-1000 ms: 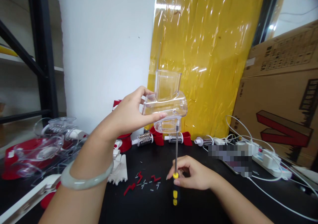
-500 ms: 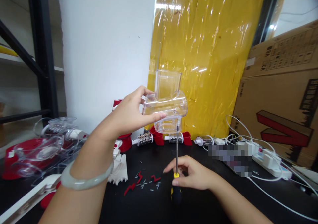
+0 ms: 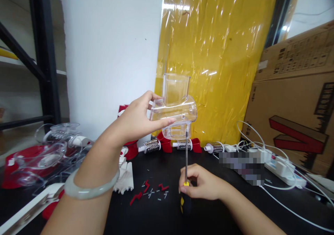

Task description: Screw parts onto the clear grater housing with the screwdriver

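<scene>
A clear plastic housing (image 3: pixel 177 108) with a square upright chute is held up in front of the yellow curtain. My left hand (image 3: pixel 146 115) is closed on its left end, thumb along the underside. Below it stands a screwdriver (image 3: pixel 186 158), its shaft pointing up and its tip at the housing's lower right side. The fingers of my right hand (image 3: pixel 198 183) are closed round the top of its yellow and black handle. Whether a screw sits at the tip is too small to tell.
Red clips (image 3: pixel 136 197) and small screws (image 3: pixel 150 193) lie on the black table (image 3: pixel 156 221). Metal grater drums (image 3: pixel 152 146) line the back. Clear and red parts (image 3: pixel 39 155) are piled left. Cables, a power strip (image 3: pixel 284 172) and a cardboard box (image 3: pixel 292 110) are at right.
The fingers of my right hand have closed in round the screwdriver's handle; the forefinger was stretched out to the left before. My left hand and the housing have hardly moved.
</scene>
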A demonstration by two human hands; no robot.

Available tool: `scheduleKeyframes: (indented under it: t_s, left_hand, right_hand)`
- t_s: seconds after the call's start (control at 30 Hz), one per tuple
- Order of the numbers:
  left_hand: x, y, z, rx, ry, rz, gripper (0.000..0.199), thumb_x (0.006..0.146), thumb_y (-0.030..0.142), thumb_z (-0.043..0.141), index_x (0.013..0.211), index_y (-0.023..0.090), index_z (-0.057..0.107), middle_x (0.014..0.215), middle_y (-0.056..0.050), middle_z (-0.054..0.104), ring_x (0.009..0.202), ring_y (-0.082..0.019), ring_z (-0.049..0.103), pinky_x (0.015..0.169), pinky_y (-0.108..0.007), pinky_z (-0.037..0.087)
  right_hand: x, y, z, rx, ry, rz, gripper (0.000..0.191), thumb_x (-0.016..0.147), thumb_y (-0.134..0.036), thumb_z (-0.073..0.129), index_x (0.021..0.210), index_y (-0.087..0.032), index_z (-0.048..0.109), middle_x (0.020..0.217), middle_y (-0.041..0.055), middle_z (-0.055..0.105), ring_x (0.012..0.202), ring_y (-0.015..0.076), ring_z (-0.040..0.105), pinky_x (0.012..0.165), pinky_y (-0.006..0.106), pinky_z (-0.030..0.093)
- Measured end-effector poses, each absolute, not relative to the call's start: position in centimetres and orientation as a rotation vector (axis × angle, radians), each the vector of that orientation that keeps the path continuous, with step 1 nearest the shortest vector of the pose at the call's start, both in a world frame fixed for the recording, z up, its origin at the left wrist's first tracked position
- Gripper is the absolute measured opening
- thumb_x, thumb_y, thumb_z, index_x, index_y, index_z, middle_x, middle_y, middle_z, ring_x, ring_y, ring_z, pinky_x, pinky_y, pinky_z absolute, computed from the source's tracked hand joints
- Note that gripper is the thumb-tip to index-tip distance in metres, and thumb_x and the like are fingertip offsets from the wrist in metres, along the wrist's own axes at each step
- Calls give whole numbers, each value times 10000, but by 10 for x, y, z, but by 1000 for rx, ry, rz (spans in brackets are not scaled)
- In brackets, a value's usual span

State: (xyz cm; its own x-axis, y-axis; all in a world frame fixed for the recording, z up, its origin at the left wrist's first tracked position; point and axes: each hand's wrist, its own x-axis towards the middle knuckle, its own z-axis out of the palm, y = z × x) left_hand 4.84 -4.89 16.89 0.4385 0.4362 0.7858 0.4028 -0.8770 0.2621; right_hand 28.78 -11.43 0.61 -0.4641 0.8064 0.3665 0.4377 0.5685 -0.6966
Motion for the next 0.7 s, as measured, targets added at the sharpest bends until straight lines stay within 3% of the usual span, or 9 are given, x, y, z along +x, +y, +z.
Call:
scheduleKeyframes:
  t_s: [0.5,0.7]
  left_hand:
    - [48,-49,168,2641,787,1452,585,715,629,699,1106,232,521,1146,-58,631,860,-199,609,724,-342,480]
    - [48,-49,169,2649,785,1456,587,717,623,699,1114,228,523,1152,-66,625,869,-203,605,721,-345,477]
  right_hand:
    - [288,-115,8,-986,-2090,730,162,820,-280,702,746,-136,707,670,3,592,616,103,500,566,218,391]
    - [291,-110,-2,-1064,-1945,972,284,737,-377,802,814,-137,671,626,-33,563,548,85,499,516,201,376]
